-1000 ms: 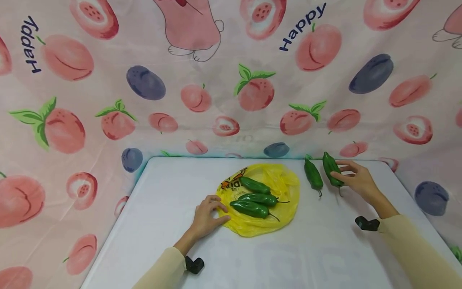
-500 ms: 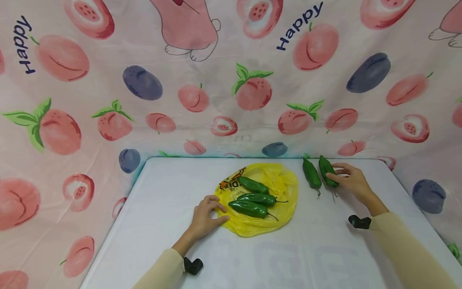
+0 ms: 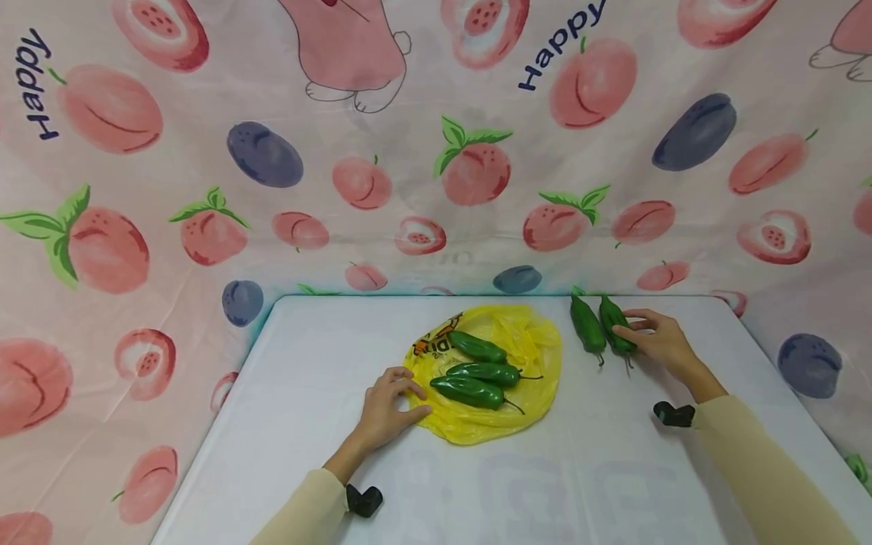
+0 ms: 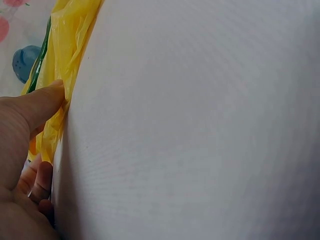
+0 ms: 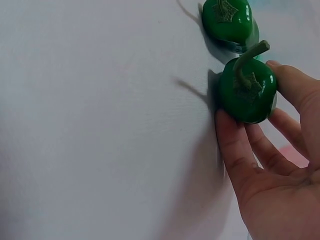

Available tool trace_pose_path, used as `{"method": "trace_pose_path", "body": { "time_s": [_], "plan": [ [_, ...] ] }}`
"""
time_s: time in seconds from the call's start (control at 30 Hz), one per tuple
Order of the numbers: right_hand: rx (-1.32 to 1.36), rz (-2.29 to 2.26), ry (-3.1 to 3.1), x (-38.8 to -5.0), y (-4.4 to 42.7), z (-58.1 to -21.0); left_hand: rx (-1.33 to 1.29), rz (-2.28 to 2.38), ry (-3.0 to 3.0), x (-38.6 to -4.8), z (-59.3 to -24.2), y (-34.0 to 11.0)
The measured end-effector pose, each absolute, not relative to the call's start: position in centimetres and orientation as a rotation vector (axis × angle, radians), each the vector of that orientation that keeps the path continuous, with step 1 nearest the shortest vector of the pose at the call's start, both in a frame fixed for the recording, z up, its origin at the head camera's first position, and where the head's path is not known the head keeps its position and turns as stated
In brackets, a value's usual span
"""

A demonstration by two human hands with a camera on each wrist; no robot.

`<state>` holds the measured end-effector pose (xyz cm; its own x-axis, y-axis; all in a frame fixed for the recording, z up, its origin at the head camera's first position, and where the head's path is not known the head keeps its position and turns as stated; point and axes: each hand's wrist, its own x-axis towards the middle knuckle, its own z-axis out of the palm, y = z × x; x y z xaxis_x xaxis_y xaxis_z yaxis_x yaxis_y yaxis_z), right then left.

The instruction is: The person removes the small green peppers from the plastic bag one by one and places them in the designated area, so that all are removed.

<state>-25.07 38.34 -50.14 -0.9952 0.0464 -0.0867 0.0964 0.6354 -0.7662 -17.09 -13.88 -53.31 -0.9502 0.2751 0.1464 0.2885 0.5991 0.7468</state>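
Observation:
A yellow plastic bag (image 3: 534,405) lies spread on the white table, with three green peppers on it, among them a front pepper (image 3: 466,392). At the bag's left edge my left hand (image 3: 387,409) holds the plastic between thumb and fingers; the left wrist view shows the thumb (image 4: 47,102) against the yellow film. My right hand (image 3: 664,344) grips another green pepper (image 5: 247,92) at the back right, thumb on one side and fingers on the other. Close beside it lies a further green pepper (image 3: 587,325), stem toward me.
The white table (image 3: 327,333) ends at a back edge, where a pink fruit-print cloth (image 3: 381,136) hangs. A black wrist mount (image 3: 364,501) sits at the left cuff, another mount (image 3: 674,414) at the right.
My right hand has moved left with its pepper, bringing it closer to the neighbouring one. The left hand stays at the bag's edge. The head view has shifted slightly.

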Motion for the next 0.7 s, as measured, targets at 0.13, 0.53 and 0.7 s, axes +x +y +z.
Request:
{"method": "trace_pose_path", "body": {
  "time_s": [0.13, 0.53, 0.7],
  "plan": [
    [0.112, -1.276, 2.791, -25.16, 38.27, -49.95, -0.491, -1.314, -2.797, -17.18, -53.18, -13.9],
    [0.1, -1.204, 2.776, -25.11, 37.86, -49.57, -0.504, -1.301, -2.773, -17.05, -53.14, -13.86],
    [0.114, -1.206, 2.768, -25.11, 38.02, -49.76, -0.51, -1.303, -2.775, -17.0, -53.16, -13.87]
  ]
}}
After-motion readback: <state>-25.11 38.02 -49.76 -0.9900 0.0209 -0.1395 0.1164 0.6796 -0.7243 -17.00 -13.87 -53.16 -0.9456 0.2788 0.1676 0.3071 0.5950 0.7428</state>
